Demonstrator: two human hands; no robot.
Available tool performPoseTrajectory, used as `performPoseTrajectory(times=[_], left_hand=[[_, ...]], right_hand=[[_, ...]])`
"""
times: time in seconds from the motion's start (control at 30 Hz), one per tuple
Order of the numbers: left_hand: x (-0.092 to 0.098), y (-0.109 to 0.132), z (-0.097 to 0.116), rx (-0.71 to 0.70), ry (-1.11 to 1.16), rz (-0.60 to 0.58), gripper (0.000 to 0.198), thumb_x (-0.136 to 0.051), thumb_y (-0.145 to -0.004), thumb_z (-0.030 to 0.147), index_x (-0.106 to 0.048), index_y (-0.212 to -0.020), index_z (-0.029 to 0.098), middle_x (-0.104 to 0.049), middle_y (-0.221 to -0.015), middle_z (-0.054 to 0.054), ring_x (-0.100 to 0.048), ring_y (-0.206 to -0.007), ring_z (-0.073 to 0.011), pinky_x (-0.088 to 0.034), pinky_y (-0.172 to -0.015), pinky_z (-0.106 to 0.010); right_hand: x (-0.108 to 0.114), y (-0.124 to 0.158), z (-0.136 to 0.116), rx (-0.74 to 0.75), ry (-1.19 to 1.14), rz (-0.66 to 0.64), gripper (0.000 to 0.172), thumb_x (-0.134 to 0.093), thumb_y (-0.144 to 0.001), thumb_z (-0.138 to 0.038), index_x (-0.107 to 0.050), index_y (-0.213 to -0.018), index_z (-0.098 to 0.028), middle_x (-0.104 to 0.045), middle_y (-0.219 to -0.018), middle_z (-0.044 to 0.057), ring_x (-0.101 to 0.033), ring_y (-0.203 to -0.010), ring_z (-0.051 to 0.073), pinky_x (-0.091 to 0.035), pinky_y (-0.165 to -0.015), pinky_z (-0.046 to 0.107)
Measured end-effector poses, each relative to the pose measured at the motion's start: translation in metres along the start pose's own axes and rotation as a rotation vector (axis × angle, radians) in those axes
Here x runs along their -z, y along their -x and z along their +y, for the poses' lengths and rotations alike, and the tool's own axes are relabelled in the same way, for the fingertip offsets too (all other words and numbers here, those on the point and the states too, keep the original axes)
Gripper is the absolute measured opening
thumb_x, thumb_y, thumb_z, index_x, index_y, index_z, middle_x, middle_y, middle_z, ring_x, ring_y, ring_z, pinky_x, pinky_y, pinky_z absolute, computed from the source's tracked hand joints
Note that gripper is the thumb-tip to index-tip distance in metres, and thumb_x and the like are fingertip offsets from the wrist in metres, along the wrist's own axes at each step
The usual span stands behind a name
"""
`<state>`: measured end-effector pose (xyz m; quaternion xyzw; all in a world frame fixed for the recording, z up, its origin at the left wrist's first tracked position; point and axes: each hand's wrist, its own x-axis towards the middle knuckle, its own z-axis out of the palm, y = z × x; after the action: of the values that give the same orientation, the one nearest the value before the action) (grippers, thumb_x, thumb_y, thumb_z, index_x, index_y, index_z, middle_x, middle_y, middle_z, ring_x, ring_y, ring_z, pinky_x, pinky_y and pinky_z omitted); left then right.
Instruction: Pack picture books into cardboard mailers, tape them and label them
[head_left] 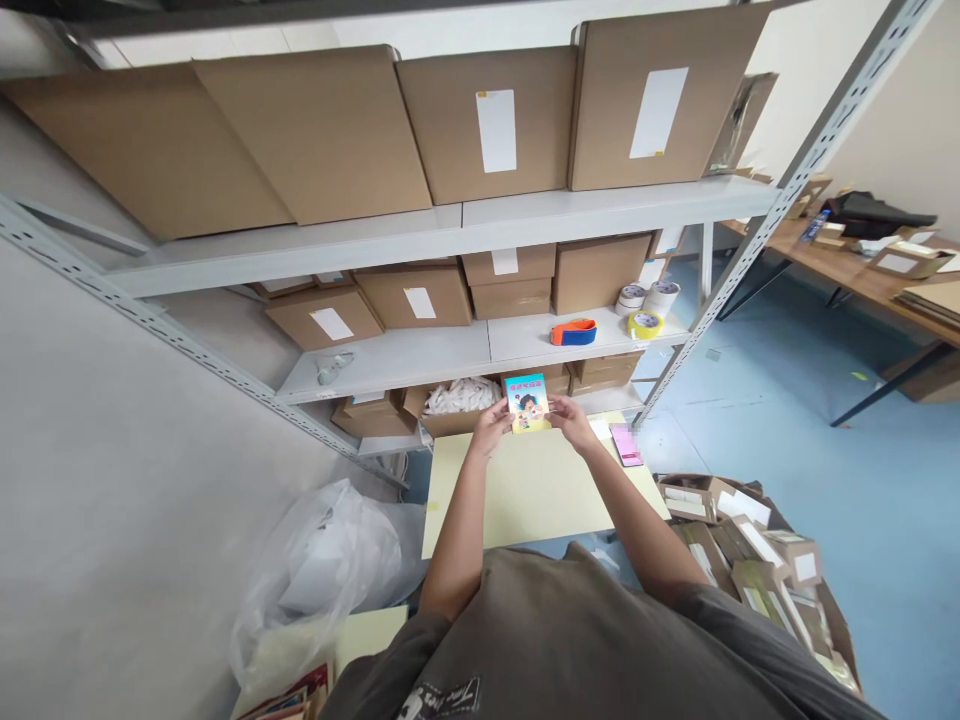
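I hold a small colourful booklet [526, 402] with a cartoon cover upright between both hands, above the far edge of a pale yellow table [525, 495]. My left hand [491, 425] grips its left edge with fingers closed. My right hand [570, 418] grips its right edge the same way. A pink phone [626, 445] lies on the table just right of my right hand.
A grey metal shelf rack [450, 235] full of cardboard boxes stands behind the table. Tape rolls [645, 310] and an orange-blue tape dispenser [574, 332] sit on a middle shelf. A white plastic bag [330, 565] lies at left; a pile of small cartons [750, 555] at right; a wooden desk [862, 270] far right.
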<state>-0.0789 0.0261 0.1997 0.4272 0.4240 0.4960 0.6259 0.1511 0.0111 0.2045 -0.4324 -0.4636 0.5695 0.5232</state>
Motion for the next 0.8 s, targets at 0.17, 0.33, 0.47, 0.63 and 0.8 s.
performPoseTrajectory(times=[0.17, 0.33, 0.47, 0.63, 0.8], left_hand=[[0.006, 0.001, -0.013, -0.004, -0.042, 0.117, 0.075, -0.095, -0.07, 0.033, -0.073, -0.14, 0.02, -0.078, -0.119, -0.012, -0.075, -0.109, -0.0268, -0.063, -0.092, -0.04], [0.032, 0.017, -0.032, 0.051, -0.082, 0.153, 0.071, -0.091, -0.068, 0.021, -0.075, -0.137, 0.02, -0.076, -0.104, -0.006, -0.073, -0.09, -0.0191, -0.063, -0.083, -0.034], [0.062, 0.026, -0.06, 0.118, -0.098, 0.254, 0.066, -0.087, -0.066, 0.016, -0.079, -0.131, 0.019, -0.071, -0.091, -0.002, -0.067, -0.077, -0.0134, -0.062, -0.077, -0.03], [0.095, 0.017, -0.124, 0.233, -0.14, 0.423, 0.056, -0.086, -0.061, 0.015, -0.084, -0.117, 0.018, -0.071, -0.081, -0.001, -0.063, -0.069, -0.0126, -0.058, -0.067, -0.026], [0.119, 0.005, -0.205, 0.367, -0.178, 0.511, 0.043, -0.082, -0.062, 0.017, -0.081, -0.105, 0.016, -0.069, -0.072, 0.002, -0.063, -0.067, -0.0143, -0.056, -0.071, -0.028]], right_hand=[[-0.007, 0.004, 0.01, -0.074, -0.041, 0.02, 0.051, -0.087, -0.066, -0.037, -0.07, -0.113, -0.028, -0.075, -0.098, 0.003, -0.071, -0.09, 0.024, -0.058, -0.079, 0.038], [-0.02, 0.005, 0.038, -0.177, -0.063, 0.016, 0.053, -0.087, -0.062, -0.034, -0.07, -0.112, -0.027, -0.073, -0.093, 0.001, -0.07, -0.089, 0.024, -0.06, -0.082, 0.041], [-0.033, 0.003, 0.082, -0.294, -0.083, 0.007, 0.051, -0.085, -0.062, -0.035, -0.071, -0.11, -0.027, -0.07, -0.089, -0.001, -0.071, -0.091, 0.024, -0.06, -0.085, 0.044], [-0.05, -0.006, 0.169, -0.394, -0.04, 0.114, 0.048, -0.079, -0.059, -0.036, -0.073, -0.106, -0.026, -0.067, -0.085, -0.002, -0.07, -0.087, 0.023, -0.061, -0.081, 0.044], [-0.058, -0.012, 0.263, -0.565, 0.12, 0.201, 0.048, -0.073, -0.055, -0.039, -0.073, -0.101, -0.025, -0.072, -0.084, 0.0, -0.071, -0.086, 0.025, -0.059, -0.083, 0.045]])
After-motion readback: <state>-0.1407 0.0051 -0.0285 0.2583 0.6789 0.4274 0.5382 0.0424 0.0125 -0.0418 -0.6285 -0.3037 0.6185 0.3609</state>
